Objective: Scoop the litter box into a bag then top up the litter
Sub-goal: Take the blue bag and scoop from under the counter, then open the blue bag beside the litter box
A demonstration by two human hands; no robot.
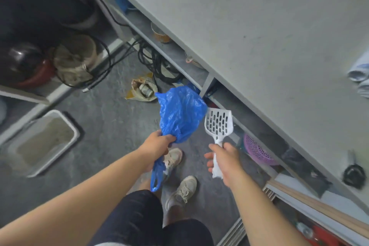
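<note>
A blue plastic bag (179,116) hangs crumpled from my left hand (157,144), which grips it near the middle; one handle dangles below my wrist. My right hand (225,160) holds the handle of a white slotted litter scoop (218,123), its head pointing up and away, just right of the bag. The white litter box (43,140) with grey litter sits on the floor at the left, well apart from both hands. An open yellowish bag (142,90) with a cup inside lies on the floor beyond the blue bag.
A long grey table (259,26) runs along the right, with shelves below holding a purple basket (257,152), bowls and black cables (155,62). Pots and a sack stand on a low shelf at the left. My shoes (183,187) stand on the grey floor.
</note>
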